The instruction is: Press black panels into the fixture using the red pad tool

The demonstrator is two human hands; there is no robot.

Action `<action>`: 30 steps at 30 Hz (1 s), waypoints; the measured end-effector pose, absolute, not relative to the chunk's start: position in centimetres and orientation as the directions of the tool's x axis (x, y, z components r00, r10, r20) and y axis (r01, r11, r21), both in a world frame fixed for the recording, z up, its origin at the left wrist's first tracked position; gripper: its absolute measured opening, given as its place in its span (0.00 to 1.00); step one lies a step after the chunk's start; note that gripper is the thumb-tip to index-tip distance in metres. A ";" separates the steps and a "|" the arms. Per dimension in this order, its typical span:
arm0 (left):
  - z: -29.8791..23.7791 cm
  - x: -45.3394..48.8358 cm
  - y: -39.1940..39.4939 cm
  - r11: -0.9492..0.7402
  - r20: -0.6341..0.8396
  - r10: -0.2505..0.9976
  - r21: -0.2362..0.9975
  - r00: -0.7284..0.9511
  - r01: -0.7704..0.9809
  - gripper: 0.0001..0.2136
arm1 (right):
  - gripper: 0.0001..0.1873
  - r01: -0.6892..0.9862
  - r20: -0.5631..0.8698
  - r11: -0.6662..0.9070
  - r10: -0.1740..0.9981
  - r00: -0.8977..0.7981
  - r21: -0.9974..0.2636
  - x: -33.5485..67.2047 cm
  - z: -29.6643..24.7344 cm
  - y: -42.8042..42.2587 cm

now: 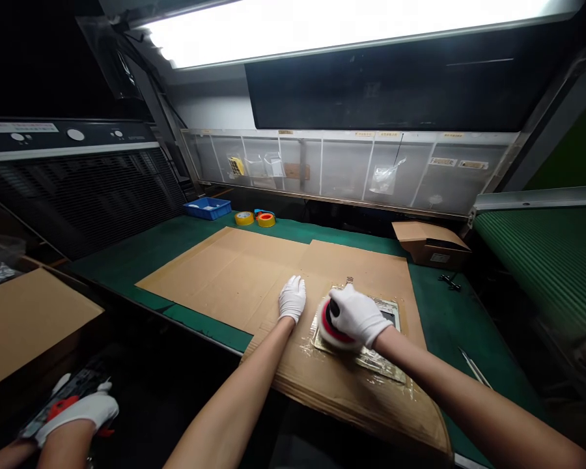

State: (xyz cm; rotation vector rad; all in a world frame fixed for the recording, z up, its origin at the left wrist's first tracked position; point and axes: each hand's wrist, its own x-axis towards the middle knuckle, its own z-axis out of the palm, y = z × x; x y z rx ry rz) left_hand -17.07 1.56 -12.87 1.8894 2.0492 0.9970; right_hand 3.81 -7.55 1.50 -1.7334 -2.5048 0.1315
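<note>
My left hand [292, 299], in a white glove, lies flat with fingers stretched out on the brown cardboard sheet [266, 267]. My right hand [360, 314], gloved likewise, is wrapped round the dark handle of a round red-and-white pad [333, 333]. That pad rests over the left part of a flat rectangular plate [385, 367], whose surface looks patchy and shiny, with a dark area near its right corner. Clear tape or film shows around the plate's edges on the cardboard. The pad's underside is hidden.
Two yellow tape rolls [245, 218] and a blue tray [208, 208] stand at the back left. An open carton [432, 245] sits at the back right, with tweezers [474, 368] on the green mat nearer me. At lower left, another person's gloved hands [81, 413] hold something orange and dark.
</note>
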 end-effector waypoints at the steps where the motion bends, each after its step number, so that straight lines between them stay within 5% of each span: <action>1: -12.9 -17.1 1.5 -0.031 0.301 0.937 0.574 -0.176 0.818 0.22 | 0.13 0.945 0.043 0.306 0.952 -0.303 -0.116 3.9 1.5 -7.6; 4: -12.9 -16.9 1.4 -0.016 0.290 0.940 0.564 -0.180 0.826 0.22 | 0.13 0.964 0.044 0.244 0.970 -0.240 -0.102 4.1 1.4 -7.8; 8: -12.6 -16.7 1.2 0.018 0.261 0.946 0.552 -0.193 0.833 0.22 | 0.13 0.908 0.034 0.400 0.916 -0.399 -0.122 4.4 1.3 -8.6; 13: -12.1 -16.5 1.0 0.023 0.244 0.952 0.540 -0.183 0.841 0.21 | 0.13 0.978 0.068 0.189 0.981 -0.183 -0.090 5.3 1.7 -7.8; 18: -11.8 -16.4 1.0 0.035 0.238 0.953 0.529 -0.188 0.848 0.20 | 0.12 0.936 -0.002 0.317 0.947 -0.321 -0.153 6.7 2.1 -7.7; 23: -11.7 -16.3 1.0 0.025 0.241 0.955 0.519 -0.175 0.854 0.20 | 0.13 0.984 -0.002 0.155 0.988 -0.156 -0.084 8.0 2.2 -7.2; 27: -11.7 -16.2 1.1 0.041 0.237 0.953 0.518 -0.189 0.854 0.19 | 0.12 0.940 -0.018 0.316 0.947 -0.321 -0.127 7.8 1.9 -7.9; 30: -11.8 -16.2 1.1 0.041 0.243 0.951 0.518 -0.193 0.855 0.19 | 0.13 0.954 0.007 0.277 0.960 -0.278 -0.114 7.2 1.9 -8.1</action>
